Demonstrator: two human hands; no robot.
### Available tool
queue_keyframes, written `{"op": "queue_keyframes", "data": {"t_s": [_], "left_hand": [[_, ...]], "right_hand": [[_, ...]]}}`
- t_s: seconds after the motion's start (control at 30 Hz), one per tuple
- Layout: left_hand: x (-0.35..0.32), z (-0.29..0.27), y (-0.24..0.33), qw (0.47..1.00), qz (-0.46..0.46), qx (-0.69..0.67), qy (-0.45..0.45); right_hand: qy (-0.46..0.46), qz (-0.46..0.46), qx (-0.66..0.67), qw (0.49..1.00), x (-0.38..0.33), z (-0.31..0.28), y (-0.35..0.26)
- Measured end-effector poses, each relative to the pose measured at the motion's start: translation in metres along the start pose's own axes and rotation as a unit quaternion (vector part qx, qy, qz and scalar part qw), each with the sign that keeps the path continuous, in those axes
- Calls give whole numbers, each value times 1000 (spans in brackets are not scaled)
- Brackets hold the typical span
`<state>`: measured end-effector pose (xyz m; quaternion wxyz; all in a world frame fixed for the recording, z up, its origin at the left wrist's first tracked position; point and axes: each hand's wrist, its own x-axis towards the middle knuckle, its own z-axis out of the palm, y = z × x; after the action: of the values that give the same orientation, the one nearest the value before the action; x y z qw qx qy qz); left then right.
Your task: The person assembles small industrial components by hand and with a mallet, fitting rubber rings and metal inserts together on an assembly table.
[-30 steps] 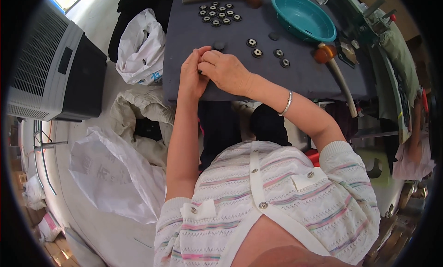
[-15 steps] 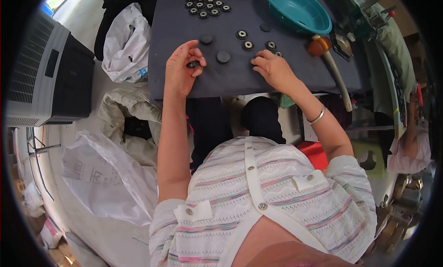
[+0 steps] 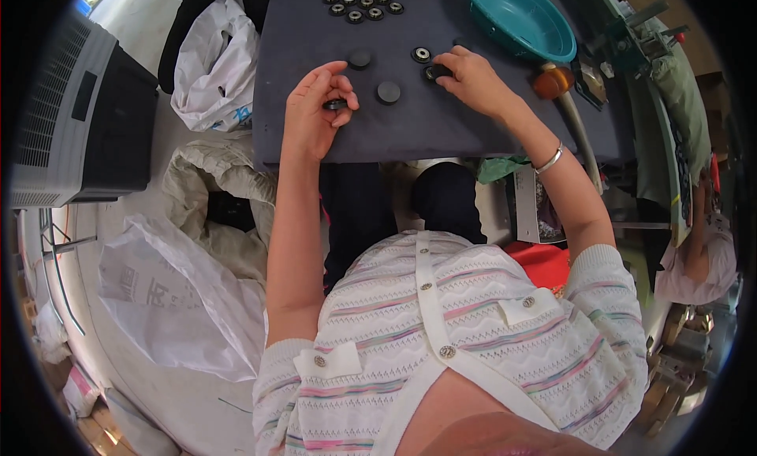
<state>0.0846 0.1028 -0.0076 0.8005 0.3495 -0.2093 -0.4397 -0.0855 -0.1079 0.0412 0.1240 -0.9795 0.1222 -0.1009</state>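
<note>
My left hand (image 3: 317, 109) is raised over the near left of the dark table, fingers curled around a thin black wheel (image 3: 335, 104). Two flat black discs, one farther off (image 3: 359, 59) and one nearer (image 3: 387, 92), lie just right of it. My right hand (image 3: 475, 81) reaches forward, palm down, with thumb and fingers pinched on a black bearing wheel (image 3: 432, 72) at table level. Another bearing wheel (image 3: 422, 55), with a shiny metal centre, lies just beyond those fingers. What is beneath the right palm stays hidden.
A cluster of several bearing wheels (image 3: 364, 0) sits at the far left of the table. The teal basin (image 3: 516, 18) stands at the back right. Beside it rests a mallet (image 3: 553, 81) with an amber head. At left hangs a white plastic bag (image 3: 214, 70).
My right hand has moved forward from near the table's front edge to a bearing wheel, covering those beside it. My left hand stays put, still holding its wheel. The view has shifted slightly.
</note>
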Motion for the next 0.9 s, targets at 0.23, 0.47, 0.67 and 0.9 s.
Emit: {"op": "queue_keyframes", "data": {"t_s": [0.23, 0.47, 0.67, 0.9], "left_hand": [[1, 2, -2, 1000, 0, -1, 0], [1, -5, -1, 1000, -2, -8, -3], [3, 11, 0, 1000, 1, 20, 9], [4, -14, -13, 999, 19, 34, 25]], "right_hand": [[-38, 5, 9, 999, 10, 3, 6], [-56, -27, -3, 998, 21, 9, 6], [-38, -11, -102, 994, 15, 2, -3], [-68, 6, -74, 995, 14, 21, -12]]}}
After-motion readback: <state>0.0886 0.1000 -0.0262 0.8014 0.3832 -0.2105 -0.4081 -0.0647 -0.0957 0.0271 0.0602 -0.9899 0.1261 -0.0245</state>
